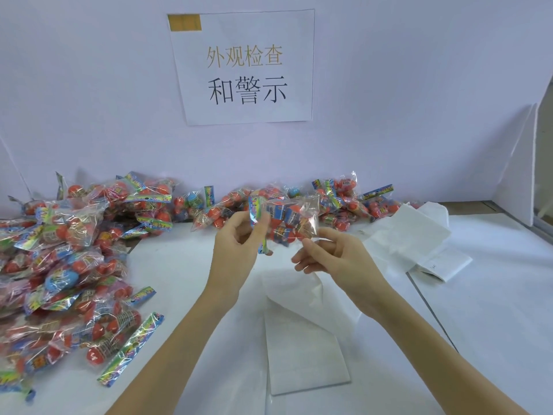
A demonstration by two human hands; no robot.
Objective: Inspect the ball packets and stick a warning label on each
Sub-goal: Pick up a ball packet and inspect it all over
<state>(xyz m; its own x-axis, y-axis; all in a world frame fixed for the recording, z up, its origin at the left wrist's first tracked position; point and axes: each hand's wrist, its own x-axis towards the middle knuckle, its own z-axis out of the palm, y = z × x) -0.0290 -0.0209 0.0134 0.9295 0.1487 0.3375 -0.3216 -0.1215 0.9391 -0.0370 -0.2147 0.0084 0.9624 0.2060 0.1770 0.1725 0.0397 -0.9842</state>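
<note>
My left hand (239,241) pinches the colourful header end of a clear ball packet (287,220) and holds it up above the table's middle. Red balls with blue printed bands show through the film. My right hand (326,256) is just below the packet's right corner, thumb and forefinger pinched together; whether they hold the film's edge or a small clear label is not visible. A white label backing sheet (305,348) lies on the table under my hands.
A big heap of ball packets (59,265) fills the left side of the table. More packets (344,202) line the back wall. White backing sheets (410,235) lie at the right. A paper sign (244,67) hangs on the wall.
</note>
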